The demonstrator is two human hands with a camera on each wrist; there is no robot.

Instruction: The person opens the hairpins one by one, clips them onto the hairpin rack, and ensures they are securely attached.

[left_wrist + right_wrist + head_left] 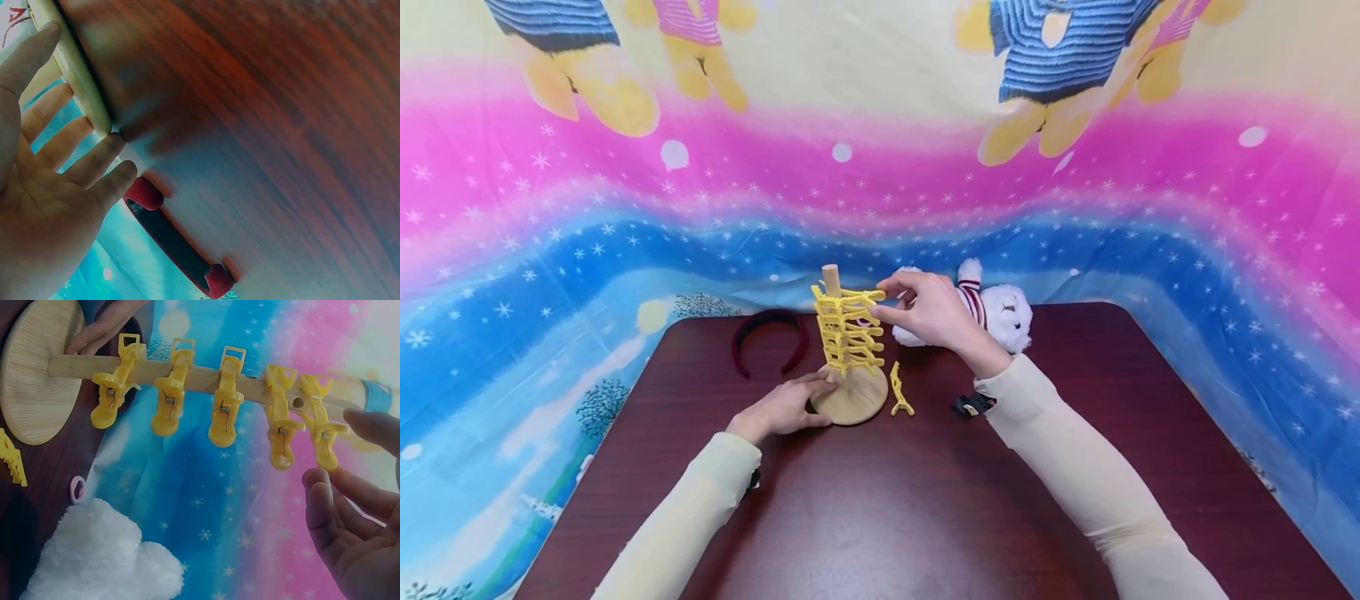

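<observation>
An upright wooden post (69, 366) on a round base (850, 408) carries several yellow plastic spring clips (226, 406), set one above another. My left hand (784, 407) rests at the left rim of the base, fingers fairly straight and touching it. Around the handles of the topmost clip (324, 425), the thumb and fingertips of my right hand (931, 310) stand spread; the handles do not look squeezed. Whether the fingertips touch them is hard to tell. One more yellow clip (900, 390) lies on the table, right of the base.
A dark red headband (739, 343) lies behind my left hand. The white plush toy (1009, 317) in a striped top lies behind my right hand. A small pink ring (77, 489) sits near the plush. Printed cloth (880, 192) hangs behind the dark wooden table (880, 517).
</observation>
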